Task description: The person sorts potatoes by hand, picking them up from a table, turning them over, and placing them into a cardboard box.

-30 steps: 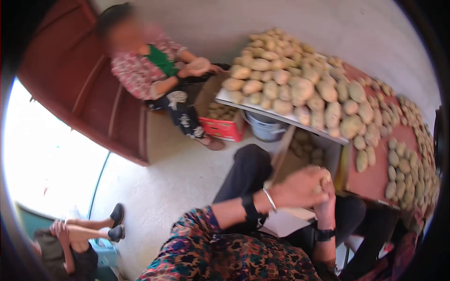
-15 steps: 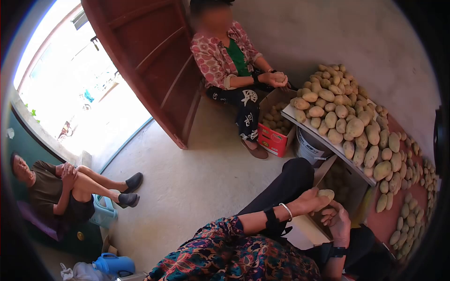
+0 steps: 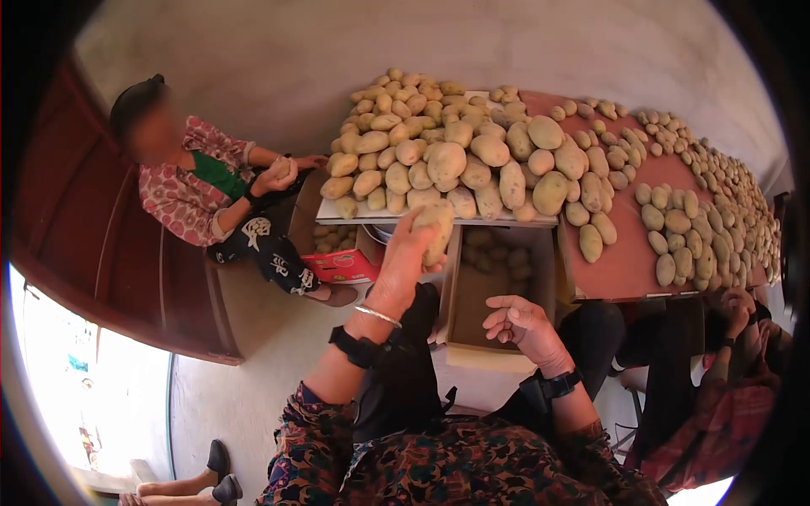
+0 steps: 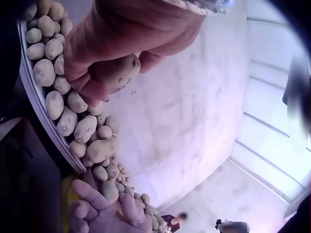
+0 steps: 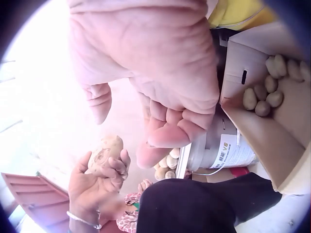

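Note:
The left hand, with a silver bangle at its wrist, grips a potato just in front of the heaped board. In the left wrist view its fingers curl round a potato with dark spots. The same hand holds the potato upright in the right wrist view. Lower and to the right, the right hand hovers near the open carton, its fingers loosely bent and holding nothing. A large pile of potatoes covers the white board.
An open carton with some potatoes stands below the board. A red box of potatoes is beside a seated person at left. More potatoes lie on the reddish table. Another person sits at right.
The hands have parted; the left hand has moved up toward the heaped board with the potato, while the right hand stays lower, empty. The head view has turned toward the table.

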The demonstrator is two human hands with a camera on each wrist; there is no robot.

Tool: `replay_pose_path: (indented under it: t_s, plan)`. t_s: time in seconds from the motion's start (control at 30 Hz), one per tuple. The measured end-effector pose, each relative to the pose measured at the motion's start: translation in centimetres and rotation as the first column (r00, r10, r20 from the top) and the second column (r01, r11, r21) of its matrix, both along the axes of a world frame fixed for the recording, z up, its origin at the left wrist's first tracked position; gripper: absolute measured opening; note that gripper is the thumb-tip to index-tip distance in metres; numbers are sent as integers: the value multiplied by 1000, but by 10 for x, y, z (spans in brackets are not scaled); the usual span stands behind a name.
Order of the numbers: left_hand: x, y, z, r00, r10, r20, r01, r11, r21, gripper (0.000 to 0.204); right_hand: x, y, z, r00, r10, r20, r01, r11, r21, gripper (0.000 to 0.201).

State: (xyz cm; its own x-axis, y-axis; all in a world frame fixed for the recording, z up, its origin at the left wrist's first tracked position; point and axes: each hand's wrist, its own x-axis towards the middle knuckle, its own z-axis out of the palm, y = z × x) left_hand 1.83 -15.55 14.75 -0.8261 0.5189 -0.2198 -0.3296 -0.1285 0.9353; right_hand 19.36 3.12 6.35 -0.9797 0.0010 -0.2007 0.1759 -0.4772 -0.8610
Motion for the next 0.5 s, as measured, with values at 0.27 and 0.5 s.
replay_pose_path:
  t_s: [0.27,0.5]
  plan:
    - [-80,54,1,700,133,-702,-383,899,-212,70,11,3,23,1000,-5,-1,5,991,130,61]
    - [-93,116,4,488,74,-870,-563,788,-249,71,15,7,27,1000,-2,-23,3,999,40,62]
